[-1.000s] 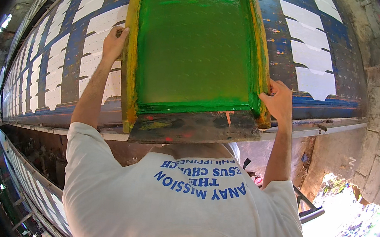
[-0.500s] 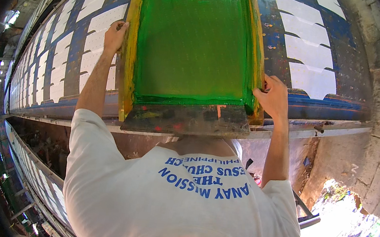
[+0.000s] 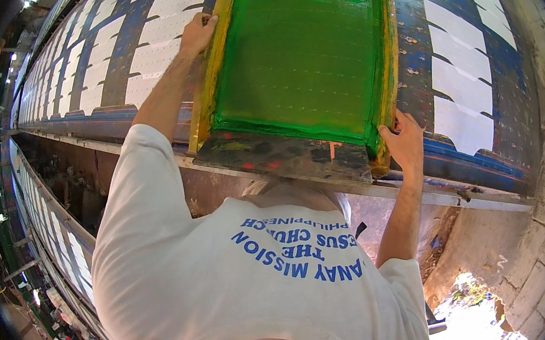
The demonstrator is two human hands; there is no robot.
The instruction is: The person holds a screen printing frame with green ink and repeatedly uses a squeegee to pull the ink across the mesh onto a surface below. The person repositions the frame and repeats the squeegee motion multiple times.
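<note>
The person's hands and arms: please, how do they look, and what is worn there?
The left hand and right hand wear no gloves; no watch or bracelet shows. Plain white short sleeves belong to a T-shirt with blue lettering.

Left hand (image 3: 198, 33) farther forward than right hand (image 3: 405, 143), both curled, wide apart

Long paint-stained table (image 3: 515, 136): white sheets (image 3: 457, 90) in rows, green-meshed frame (image 3: 303, 57) over near edge.
</note>
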